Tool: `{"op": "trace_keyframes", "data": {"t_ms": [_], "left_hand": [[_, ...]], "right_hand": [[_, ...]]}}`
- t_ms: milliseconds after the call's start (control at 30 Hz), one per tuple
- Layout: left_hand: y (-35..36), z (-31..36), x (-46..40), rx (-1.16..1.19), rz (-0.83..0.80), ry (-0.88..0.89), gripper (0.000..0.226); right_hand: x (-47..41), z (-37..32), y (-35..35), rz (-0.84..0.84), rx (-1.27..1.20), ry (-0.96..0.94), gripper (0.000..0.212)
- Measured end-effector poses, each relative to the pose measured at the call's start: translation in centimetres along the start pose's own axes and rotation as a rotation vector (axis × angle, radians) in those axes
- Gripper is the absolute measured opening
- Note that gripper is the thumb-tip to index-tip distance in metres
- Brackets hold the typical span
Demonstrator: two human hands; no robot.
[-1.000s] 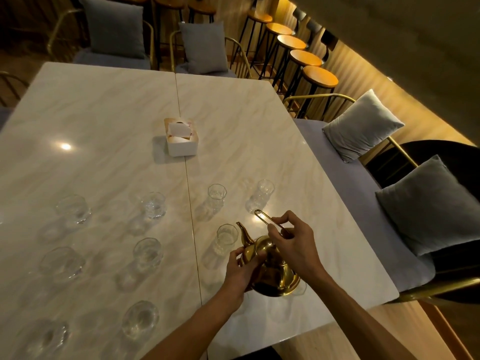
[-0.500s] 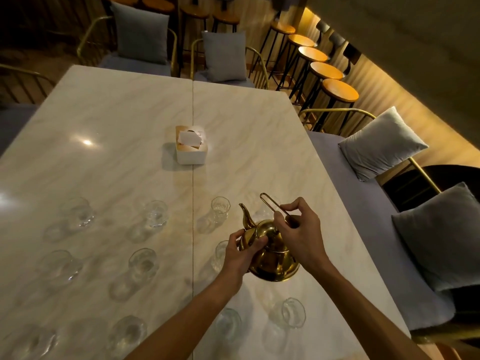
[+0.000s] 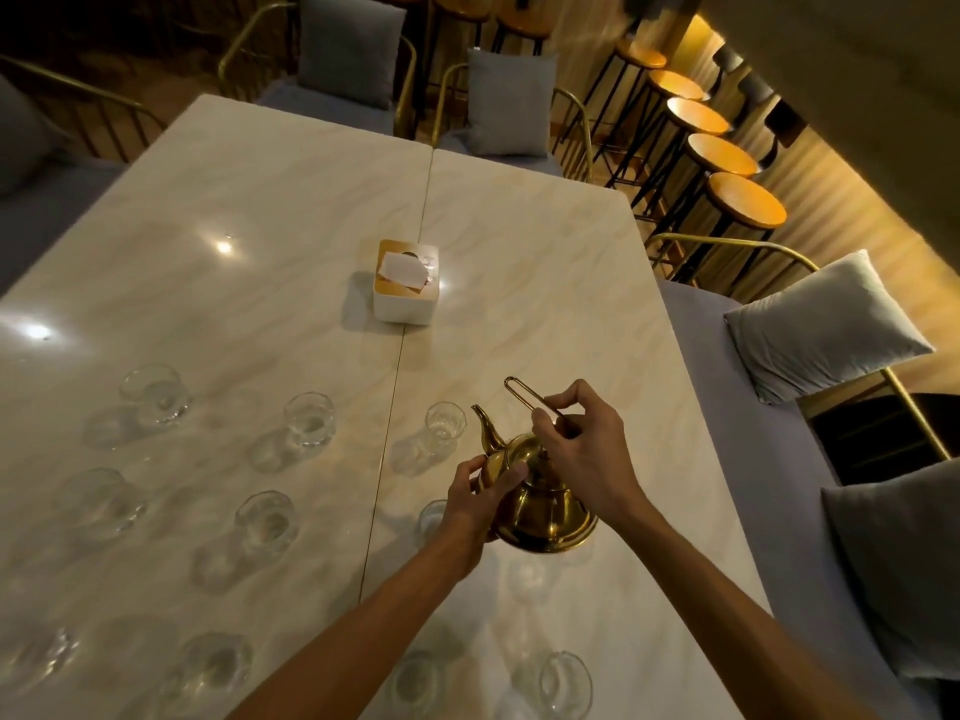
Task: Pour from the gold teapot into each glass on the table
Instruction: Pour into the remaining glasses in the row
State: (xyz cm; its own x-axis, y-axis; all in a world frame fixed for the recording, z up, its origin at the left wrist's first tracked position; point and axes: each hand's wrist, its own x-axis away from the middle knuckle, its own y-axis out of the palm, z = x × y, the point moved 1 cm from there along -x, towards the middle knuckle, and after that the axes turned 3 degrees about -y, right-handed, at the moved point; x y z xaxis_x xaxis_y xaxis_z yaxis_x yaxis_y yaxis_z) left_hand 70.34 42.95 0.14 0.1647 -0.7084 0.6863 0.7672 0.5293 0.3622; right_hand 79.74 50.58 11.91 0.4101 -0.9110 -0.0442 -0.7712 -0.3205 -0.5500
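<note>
Since 1 s ago the gold teapot (image 3: 540, 498) has lifted off the table (image 3: 260, 210) & now hangs above the near-right glasses, spout twd the glass (image 3: 444, 422) just beyond it, prob. lined up for a pour. Right hand (image 3: 582, 444) pinches the wire handle (image 3: 524, 397) to carry the weight; left hand (image 3: 480, 493) has fingers curled on the lid/shoulder, likely steadying the tilt & keeping the lid on.

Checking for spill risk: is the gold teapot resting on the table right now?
No, the gold teapot is held above the table, right hand pinching its handle, left hand at its lid.
</note>
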Motion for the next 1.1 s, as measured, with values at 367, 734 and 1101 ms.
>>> {"op": "trace_keyframes", "data": {"t_ms": [367,734,1101], "left_hand": [[0.1,-1.0,-2.5,0.064,0.009,-0.046,0.080],[0.1,-1.1,-4.4,0.182,0.036,-0.150,0.069],[-0.2,-1.0,-5.3,0.200,0.039,-0.182,0.065]], "right_hand": [[-3.7,1.6,1.6,-0.121,0.066,0.037,0.013],[-6.9,1.9,3.9,-0.215,0.201,0.070,0.018],[-7.9,2.0,4.6,-0.244,0.234,0.054,0.016]]}}
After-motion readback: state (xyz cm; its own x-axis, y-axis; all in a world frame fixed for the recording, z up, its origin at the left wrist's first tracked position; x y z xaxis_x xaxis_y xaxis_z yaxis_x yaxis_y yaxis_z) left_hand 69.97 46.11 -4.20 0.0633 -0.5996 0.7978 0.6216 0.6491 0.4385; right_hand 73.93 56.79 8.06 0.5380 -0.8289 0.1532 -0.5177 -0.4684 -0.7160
